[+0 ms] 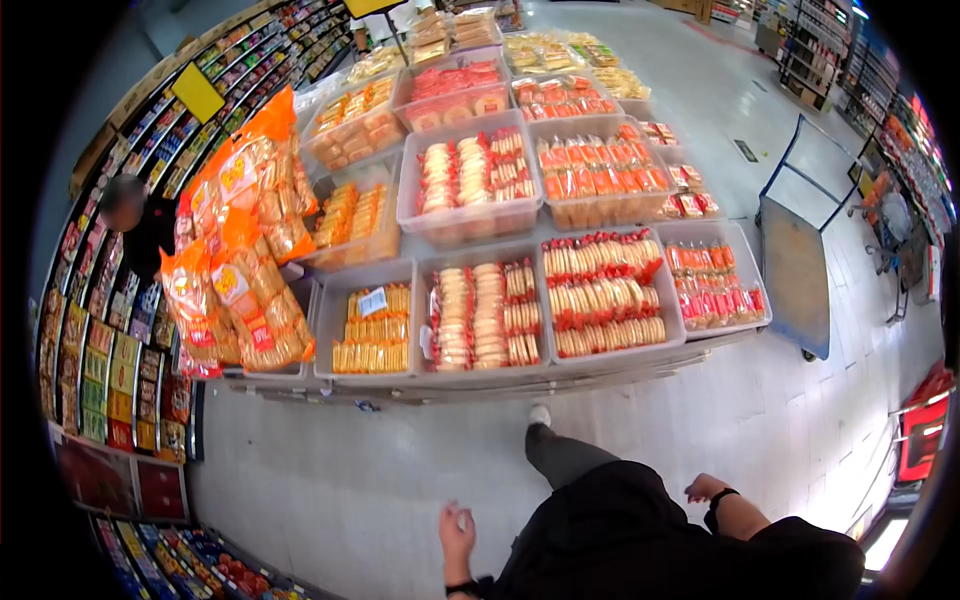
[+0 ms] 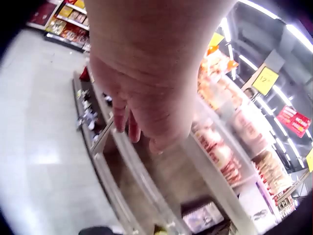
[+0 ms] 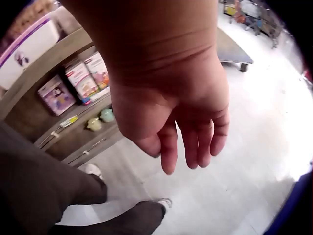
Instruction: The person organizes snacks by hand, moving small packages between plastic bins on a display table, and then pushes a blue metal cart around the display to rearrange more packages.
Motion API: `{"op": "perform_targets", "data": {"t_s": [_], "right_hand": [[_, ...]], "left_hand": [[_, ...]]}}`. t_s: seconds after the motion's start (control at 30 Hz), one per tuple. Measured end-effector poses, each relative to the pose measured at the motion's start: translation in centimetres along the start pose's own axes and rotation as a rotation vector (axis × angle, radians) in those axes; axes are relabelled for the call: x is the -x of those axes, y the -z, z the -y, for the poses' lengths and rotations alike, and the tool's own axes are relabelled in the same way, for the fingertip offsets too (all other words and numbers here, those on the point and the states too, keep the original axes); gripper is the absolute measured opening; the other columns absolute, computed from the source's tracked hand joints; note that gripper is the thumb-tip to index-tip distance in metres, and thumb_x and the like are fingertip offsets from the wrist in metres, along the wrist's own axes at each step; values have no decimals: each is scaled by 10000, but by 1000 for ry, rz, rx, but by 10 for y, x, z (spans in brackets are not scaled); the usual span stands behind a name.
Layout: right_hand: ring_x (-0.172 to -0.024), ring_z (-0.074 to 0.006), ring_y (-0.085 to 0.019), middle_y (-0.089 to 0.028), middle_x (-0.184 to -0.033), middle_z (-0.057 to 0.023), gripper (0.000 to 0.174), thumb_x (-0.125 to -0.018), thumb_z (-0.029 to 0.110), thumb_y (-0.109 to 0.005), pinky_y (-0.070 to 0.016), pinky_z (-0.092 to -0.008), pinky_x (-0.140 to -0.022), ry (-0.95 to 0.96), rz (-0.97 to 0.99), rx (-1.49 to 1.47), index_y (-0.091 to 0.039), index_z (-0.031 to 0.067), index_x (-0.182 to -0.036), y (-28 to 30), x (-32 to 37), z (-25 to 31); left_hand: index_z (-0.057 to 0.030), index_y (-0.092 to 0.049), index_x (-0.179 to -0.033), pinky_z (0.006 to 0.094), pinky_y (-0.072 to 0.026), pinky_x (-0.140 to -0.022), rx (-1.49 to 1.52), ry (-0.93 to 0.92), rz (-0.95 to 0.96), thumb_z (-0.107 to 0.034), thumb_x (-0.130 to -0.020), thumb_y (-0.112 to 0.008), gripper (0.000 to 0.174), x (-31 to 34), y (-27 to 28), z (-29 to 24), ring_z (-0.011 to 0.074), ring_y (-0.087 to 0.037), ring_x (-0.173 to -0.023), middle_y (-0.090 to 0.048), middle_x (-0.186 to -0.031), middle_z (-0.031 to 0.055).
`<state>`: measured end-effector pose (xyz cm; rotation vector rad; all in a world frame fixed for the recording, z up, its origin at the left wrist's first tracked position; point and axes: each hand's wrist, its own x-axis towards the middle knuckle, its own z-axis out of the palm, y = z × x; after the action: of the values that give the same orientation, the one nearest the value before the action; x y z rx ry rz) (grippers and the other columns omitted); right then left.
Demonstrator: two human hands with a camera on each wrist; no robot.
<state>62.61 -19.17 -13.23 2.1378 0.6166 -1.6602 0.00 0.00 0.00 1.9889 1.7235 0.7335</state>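
My left hand (image 1: 458, 538) hangs low over the floor in the head view, its fingers loosely bent with nothing in them. In the left wrist view that hand (image 2: 142, 103) hangs in front of the display's side shelves. My right hand (image 1: 708, 488) is beside my body at the right, empty; the right wrist view shows this hand (image 3: 181, 117) with its fingers hanging relaxed above the floor. Neither hand touches anything. Beyond them stand plastic bins of packaged biscuits (image 1: 603, 300), and large orange bags (image 1: 250, 290) are piled at the display's left end.
A flat cart (image 1: 797, 270) with a blue handle stands right of the display. Shelves of goods (image 1: 110, 350) line the left, where a person (image 1: 148, 235) is partly hidden behind the bags. A red basket or cart (image 1: 925, 430) is at the right edge.
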Motion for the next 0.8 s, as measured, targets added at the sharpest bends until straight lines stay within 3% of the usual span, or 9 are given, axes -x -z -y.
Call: {"op": "perform_targets", "data": {"t_s": [0.1, 0.2, 0.27, 0.37, 0.43, 0.5, 0.57, 0.73, 0.8], "right_hand": [[-713, -281, -693, -731, -716, -106, 396, -840, 432, -632, -556, -423, -749, 160, -52, 91, -778, 85, -715, -25, 26, 131], [-911, -424, -693, -729, -987, -226, 427, -817, 440, -619, -548, -474, -855, 357, -335, 253, -775, 50, -893, 16, -7, 227], [-922, -425, -690, -726, -995, -236, 406, -819, 405, -640, -545, -482, -823, 636, -36, 446, -760, 34, -934, 20, -19, 286], [-1007, -416, -665, -715, -1074, -220, 376, -827, 320, -663, -514, -478, -855, 762, 133, 101, -721, 7, -1028, 33, -4, 339], [-1081, -414, -648, -696, -1153, -229, 390, -843, 305, -642, -504, -477, -913, 621, 55, 571, -700, 3, -1084, 52, 0, 376], [-1125, -428, -637, -672, -1162, -293, 522, -872, 320, -625, -500, -485, -967, 585, -214, 255, -592, -34, -1254, 62, 32, 373], [-1128, -425, -639, -664, -1147, -325, 621, -888, 349, -622, -503, -483, -972, 626, -335, 77, -509, -56, -1346, 67, 37, 374], [-1172, -457, -613, -578, -1274, -376, 746, -891, 372, -628, -513, -472, -996, 290, -543, -125, -406, -166, -1357, 94, 26, 322], [-963, -263, -680, -657, -1140, -201, 477, -957, 321, -600, -602, -425, -775, 144, 15, -526, -574, -67, -1233, 139, 59, 297]], "left_hand": [[-29, -673, -1054, 414, -516, -875, 186, 406, 33, -34, -853, -648, 202, 45, 45, 36, 346, -625, -1001, -625, -1120, 199], [62, -656, -1174, 389, -525, -954, 175, 674, 8, -140, -975, -647, 284, 15, 62, 38, 297, -670, -1047, -703, -1110, 209], [78, -659, -1143, 405, -535, -907, 137, 762, -73, -131, -985, -614, 266, -12, 96, 41, 283, -674, -996, -707, -1096, 209], [72, -662, -1133, 392, -531, -892, 30, 693, -179, -132, -964, -616, 268, -63, 117, 48, 296, -671, -981, -706, -1070, 208], [50, -683, -1106, 386, -534, -877, -5, 667, -313, -114, -939, -635, 239, -103, 119, 44, 310, -671, -977, -708, -1042, 219], [30, -693, -1111, 440, -531, -884, -68, 646, -349, -239, -965, -596, 321, -153, 127, 18, 378, -671, -997, -709, -1031, 243], [22, -594, -1182, 394, -512, -860, -23, 341, -398, -13, -861, -629, 325, -189, 120, 46, 335, -608, -978, -591, -1164, 201], [10, -513, -1300, 530, -377, -1022, -281, -33, -219, -163, -857, -680, 504, -328, 123, 37, 392, -514, -1189, -542, -1290, 216], [4, -513, -1315, 593, -292, -1092, -384, -105, -174, -252, -867, -683, 543, -375, 120, 24, 406, -475, -1267, -533, -1329, 221]]}}
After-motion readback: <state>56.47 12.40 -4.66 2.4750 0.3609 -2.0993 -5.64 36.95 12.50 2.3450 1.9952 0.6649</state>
